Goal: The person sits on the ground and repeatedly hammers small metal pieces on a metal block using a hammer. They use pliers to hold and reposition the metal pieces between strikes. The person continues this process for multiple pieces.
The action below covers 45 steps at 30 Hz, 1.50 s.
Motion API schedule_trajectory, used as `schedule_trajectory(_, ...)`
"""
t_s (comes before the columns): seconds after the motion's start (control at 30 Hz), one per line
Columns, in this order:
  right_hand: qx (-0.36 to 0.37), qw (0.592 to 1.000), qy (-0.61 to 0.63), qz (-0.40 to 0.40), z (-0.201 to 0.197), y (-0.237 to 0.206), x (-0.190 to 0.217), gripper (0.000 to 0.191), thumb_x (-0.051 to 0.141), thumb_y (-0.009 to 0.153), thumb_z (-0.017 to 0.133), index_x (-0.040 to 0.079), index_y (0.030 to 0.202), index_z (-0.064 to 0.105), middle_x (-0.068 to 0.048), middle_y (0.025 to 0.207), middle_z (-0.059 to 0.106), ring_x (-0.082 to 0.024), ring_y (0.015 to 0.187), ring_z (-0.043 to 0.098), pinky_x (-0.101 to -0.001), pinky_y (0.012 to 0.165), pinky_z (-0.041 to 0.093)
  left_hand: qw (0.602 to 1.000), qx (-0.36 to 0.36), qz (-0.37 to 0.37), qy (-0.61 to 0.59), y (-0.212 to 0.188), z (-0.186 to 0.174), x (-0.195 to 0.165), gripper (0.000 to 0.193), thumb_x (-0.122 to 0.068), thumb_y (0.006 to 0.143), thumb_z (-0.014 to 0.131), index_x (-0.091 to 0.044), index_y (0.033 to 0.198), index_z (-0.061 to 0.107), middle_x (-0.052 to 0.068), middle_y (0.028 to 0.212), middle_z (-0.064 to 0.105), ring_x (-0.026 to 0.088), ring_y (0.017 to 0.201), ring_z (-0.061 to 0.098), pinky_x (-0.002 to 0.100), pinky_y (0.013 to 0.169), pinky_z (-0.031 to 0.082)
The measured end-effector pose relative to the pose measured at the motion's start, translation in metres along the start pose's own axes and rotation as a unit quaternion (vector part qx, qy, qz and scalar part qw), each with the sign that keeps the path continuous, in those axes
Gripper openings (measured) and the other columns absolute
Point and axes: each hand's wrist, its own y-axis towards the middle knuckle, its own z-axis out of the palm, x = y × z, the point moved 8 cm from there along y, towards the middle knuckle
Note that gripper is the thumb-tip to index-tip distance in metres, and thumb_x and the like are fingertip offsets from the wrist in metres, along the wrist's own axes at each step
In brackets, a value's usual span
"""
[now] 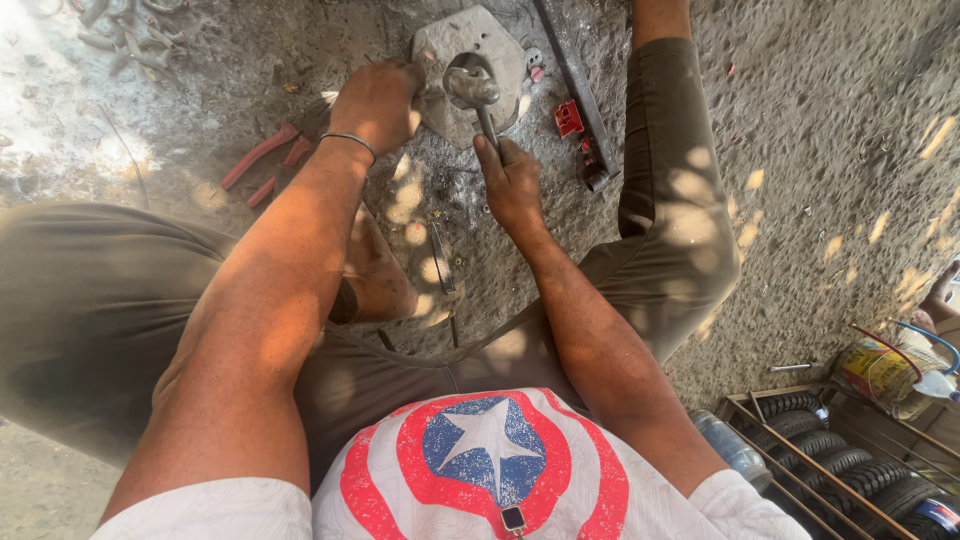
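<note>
I sit on dusty ground with a grey, many-sided metal plate (499,45) lying in front of me. My left hand (378,100), with a thin metal bangle on the wrist, is closed at the plate's left edge and seems to grip it or a small part there. My right hand (510,180) is wrapped around the handle of a hammer (470,85), whose rounded metal head rests over the middle of the plate.
Red-handled pliers (262,155) lie on the ground at the left. A long dark metal bar (575,75) with a red clamp piece (568,118) lies right of the plate. Metal rings (120,30) are heaped top left. A rack of tyres (840,465), a bottle (730,445) and a can (880,370) stand lower right.
</note>
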Motion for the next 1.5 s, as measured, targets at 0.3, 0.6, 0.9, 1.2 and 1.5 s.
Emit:
schedule_trajectory(0.3, 0.066, 0.992, -0.107, 0.016, 0.018, -0.004, 0.008, 0.034, 0.039, 0.106, 0.055, 0.013, 0.086, 0.062, 0.001, 0.058, 0.057, -0.007, 0.040, 0.046, -0.0276, 0.032, 0.039, 0.998, 0.013, -0.009, 0.054, -0.002, 0.009, 0.002, 0.017, -0.001, 0.091, 0.064, -0.006, 0.104, 0.074, 0.016, 0.100, 0.071, 0.033, 0.099, 0.068, 0.048, 0.089, 0.054)
schedule_trajectory(0.6, -0.020, 0.988, 0.026, -0.153, 0.006, -0.001, 0.024, 0.037, 0.038, 0.111, 0.055, 0.013, 0.084, 0.057, 0.003, 0.062, 0.057, -0.004, 0.047, 0.049, -0.0274, 0.037, 0.040, 0.999, -0.023, 0.013, 0.030, -0.003, 0.000, -0.001, 0.027, -0.001, 0.084, 0.067, -0.009, 0.109, 0.074, 0.017, 0.099, 0.070, 0.038, 0.098, 0.067, 0.050, 0.085, 0.053)
schedule_trajectory(0.9, -0.012, 1.000, -0.006, -0.015, 0.004, 0.005, 0.004, 0.034, 0.038, 0.107, 0.058, 0.014, 0.083, 0.060, 0.003, 0.058, 0.054, -0.004, 0.044, 0.044, -0.0269, 0.033, 0.037, 0.999, -0.018, 0.018, 0.044, -0.005, 0.002, 0.001, 0.030, 0.000, 0.081, 0.067, -0.011, 0.108, 0.075, 0.016, 0.100, 0.069, 0.038, 0.097, 0.067, 0.049, 0.083, 0.054)
schedule_trajectory(1.2, -0.035, 0.998, 0.027, -0.050, 0.004, 0.005, 0.004, 0.032, 0.034, 0.107, 0.058, 0.015, 0.082, 0.062, 0.005, 0.059, 0.055, -0.003, 0.044, 0.046, -0.0262, 0.031, 0.040, 0.994, -0.018, 0.049, 0.098, -0.010, 0.003, -0.006, 0.029, 0.006, 0.091, 0.061, -0.012, 0.108, 0.075, 0.010, 0.103, 0.072, 0.026, 0.090, 0.071, 0.042, 0.082, 0.057)
schedule_trajectory(1.5, -0.013, 0.999, 0.023, -0.038, 0.008, 0.006, 0.008, 0.036, 0.039, 0.107, 0.058, 0.014, 0.080, 0.062, 0.004, 0.060, 0.054, -0.004, 0.046, 0.044, -0.0284, 0.035, 0.037, 0.980, -0.065, 0.069, 0.173, -0.012, -0.002, -0.011, 0.025, 0.001, 0.089, 0.061, -0.011, 0.107, 0.075, 0.011, 0.107, 0.072, 0.024, 0.086, 0.072, 0.040, 0.082, 0.057)
